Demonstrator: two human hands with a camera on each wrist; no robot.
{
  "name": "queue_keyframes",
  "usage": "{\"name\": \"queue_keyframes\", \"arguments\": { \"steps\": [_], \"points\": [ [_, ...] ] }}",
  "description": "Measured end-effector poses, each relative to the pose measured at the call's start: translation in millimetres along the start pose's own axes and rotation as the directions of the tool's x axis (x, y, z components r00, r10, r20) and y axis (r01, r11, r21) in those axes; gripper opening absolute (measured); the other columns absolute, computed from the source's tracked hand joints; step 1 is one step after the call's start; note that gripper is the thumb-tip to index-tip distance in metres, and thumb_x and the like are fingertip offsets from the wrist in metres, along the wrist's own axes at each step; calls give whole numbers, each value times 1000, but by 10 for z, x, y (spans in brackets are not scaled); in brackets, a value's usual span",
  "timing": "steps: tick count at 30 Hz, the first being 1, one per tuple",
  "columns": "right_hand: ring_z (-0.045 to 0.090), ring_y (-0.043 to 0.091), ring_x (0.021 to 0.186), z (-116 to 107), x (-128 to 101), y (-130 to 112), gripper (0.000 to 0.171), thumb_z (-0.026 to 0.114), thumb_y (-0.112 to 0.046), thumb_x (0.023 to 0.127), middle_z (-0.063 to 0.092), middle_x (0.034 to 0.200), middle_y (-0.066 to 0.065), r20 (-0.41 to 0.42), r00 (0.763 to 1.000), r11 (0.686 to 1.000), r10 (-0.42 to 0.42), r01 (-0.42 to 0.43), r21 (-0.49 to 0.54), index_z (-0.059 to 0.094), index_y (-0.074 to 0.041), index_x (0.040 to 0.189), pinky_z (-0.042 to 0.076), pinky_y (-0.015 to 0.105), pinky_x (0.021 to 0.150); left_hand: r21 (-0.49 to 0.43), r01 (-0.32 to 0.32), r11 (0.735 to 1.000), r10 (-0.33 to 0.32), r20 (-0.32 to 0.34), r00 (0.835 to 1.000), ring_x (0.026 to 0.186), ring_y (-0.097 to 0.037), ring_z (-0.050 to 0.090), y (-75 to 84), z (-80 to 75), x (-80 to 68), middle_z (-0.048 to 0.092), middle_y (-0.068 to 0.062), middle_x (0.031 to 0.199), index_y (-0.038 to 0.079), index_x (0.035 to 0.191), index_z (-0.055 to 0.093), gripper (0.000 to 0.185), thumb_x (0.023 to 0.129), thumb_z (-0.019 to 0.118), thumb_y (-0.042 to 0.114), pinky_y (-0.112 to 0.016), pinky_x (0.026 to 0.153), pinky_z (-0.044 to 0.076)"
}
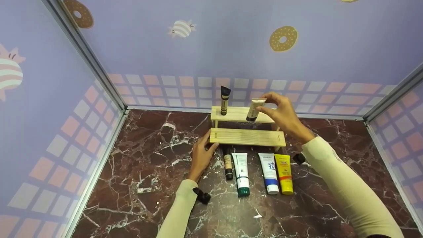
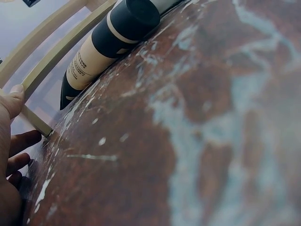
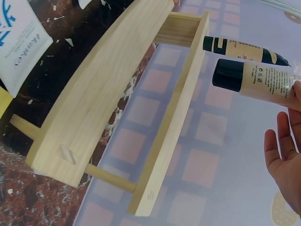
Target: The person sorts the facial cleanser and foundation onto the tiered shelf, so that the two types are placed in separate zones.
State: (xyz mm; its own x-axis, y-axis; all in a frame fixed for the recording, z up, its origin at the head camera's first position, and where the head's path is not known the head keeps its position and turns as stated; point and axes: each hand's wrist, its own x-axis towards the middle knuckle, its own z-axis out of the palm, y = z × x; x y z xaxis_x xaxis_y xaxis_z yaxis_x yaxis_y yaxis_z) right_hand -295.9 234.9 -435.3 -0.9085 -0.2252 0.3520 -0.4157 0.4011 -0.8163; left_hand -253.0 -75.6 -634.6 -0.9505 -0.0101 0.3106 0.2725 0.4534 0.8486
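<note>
A dark red marble table [image 1: 138, 172] stands between lilac walls. The right hand [image 1: 281, 114] pinches a beige tube [image 1: 254, 109] with black cap, cap-down on the top step of a wooden rack [image 1: 248, 137], at 3 o'clock from an upright striped tube [image 1: 225, 100]. The left hand [image 1: 201, 154], fingers relaxed, touches the rack's left end.

The far step of the pale two-step wooden rack [image 1: 246, 136] is blocked by a standing black-and-gold tube [image 1: 225, 99] at its left; its near step lies bare. Just near of it, four tubes [image 1: 257, 172] crowd the brown marble tabletop [image 1: 138, 172]; left stays open.
</note>
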Motion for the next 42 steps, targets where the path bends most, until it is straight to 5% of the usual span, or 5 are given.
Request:
{"name": "queue_keyframes", "arguments": {
  "steps": [42],
  "points": [
    [70,41,117,386,427,212,29,83,8,93,75,123,26,-26,1000,999,4,-3,41,73,12,120,52,53,112,-24,-24,999,24,-11,1000,139,-41,60,-16,8,-3,65,-20,150,8,163,54,70,103,81,31,-60,120,42]
  ]
}}
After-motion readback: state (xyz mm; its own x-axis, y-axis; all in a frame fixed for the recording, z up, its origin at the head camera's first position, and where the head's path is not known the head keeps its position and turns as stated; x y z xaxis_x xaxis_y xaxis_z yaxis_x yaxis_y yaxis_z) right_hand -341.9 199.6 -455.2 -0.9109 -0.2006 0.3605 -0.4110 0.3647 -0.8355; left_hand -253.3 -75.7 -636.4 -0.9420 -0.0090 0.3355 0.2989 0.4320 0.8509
